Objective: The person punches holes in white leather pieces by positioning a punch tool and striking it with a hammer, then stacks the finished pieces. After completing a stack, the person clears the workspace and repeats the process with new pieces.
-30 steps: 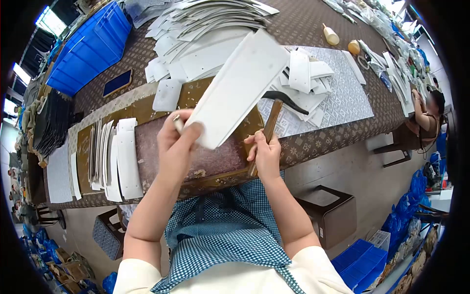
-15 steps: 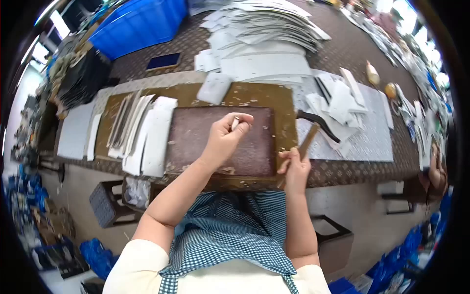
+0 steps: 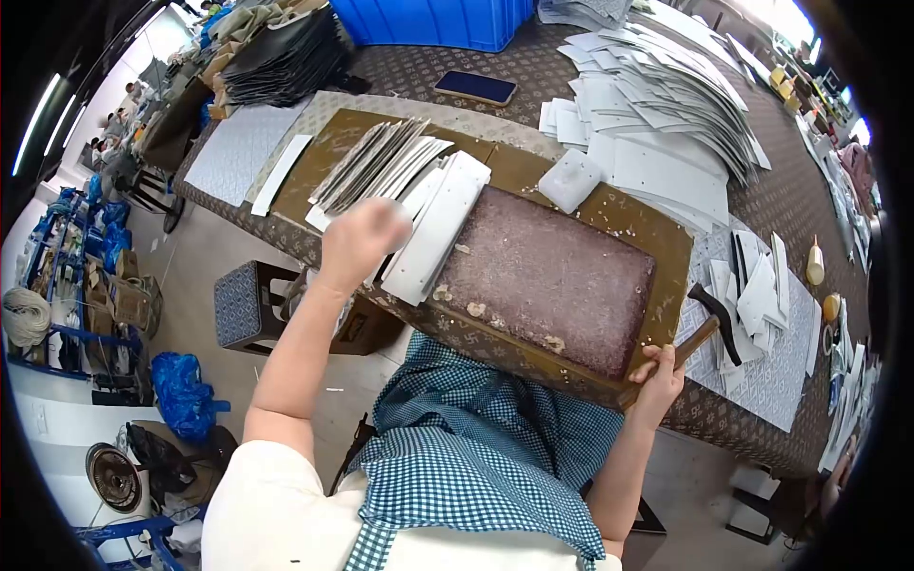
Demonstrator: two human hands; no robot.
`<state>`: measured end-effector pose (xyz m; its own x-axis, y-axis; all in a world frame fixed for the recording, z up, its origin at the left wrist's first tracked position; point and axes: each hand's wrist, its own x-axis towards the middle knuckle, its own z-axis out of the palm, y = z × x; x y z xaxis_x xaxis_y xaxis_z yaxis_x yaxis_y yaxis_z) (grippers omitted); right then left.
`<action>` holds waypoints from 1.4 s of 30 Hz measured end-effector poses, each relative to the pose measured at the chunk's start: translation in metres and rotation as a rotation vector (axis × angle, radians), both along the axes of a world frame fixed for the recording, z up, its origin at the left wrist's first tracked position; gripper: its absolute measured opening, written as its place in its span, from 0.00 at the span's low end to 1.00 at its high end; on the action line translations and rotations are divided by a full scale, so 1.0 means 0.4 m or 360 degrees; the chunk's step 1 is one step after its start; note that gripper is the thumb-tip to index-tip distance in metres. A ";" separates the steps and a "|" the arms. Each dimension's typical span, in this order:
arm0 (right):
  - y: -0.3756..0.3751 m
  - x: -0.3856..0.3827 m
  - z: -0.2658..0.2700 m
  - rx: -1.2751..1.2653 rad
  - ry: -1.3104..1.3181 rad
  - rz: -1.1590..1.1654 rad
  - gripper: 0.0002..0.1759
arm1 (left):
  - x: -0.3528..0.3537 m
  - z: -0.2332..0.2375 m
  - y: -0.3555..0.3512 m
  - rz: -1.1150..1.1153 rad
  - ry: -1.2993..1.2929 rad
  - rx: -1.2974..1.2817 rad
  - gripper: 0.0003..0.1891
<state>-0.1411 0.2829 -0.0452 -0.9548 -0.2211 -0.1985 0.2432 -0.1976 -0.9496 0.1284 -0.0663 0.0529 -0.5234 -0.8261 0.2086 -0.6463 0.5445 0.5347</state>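
Note:
My left hand (image 3: 362, 240) is a closed fist, blurred by motion, in front of the stack of narrow grey-white card strips (image 3: 376, 167). What its fingers hold is hidden; a small pale, rod-like piece showed there before. Beside it, a white perforated strip (image 3: 440, 228) lies along the left edge of the worn dark-red pad (image 3: 557, 276). My right hand (image 3: 657, 385) is closed around the wooden handle of a hammer (image 3: 698, 340) with a curved black head. That hammer slants over the pad's right corner. Above the pad sits a whitish translucent block (image 3: 569, 181).
A blue crate (image 3: 433, 24) and a phone (image 3: 476, 88) are at the back. White cut sheets (image 3: 657, 105) are piled at upper right, with loose pieces (image 3: 762, 295) below. A bottle (image 3: 815, 262) stands at right, a stool (image 3: 252, 305) below left.
My left hand has moved left, from over the red pad to the card strips. The view has turned, so the table appears tilted. My right hand still grips the hammer.

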 end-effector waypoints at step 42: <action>-0.091 0.104 0.168 0.0278 0.0486 0.0381 0.07 | -0.344 -0.130 0.153 -0.0795 0.1171 0.1247 0.16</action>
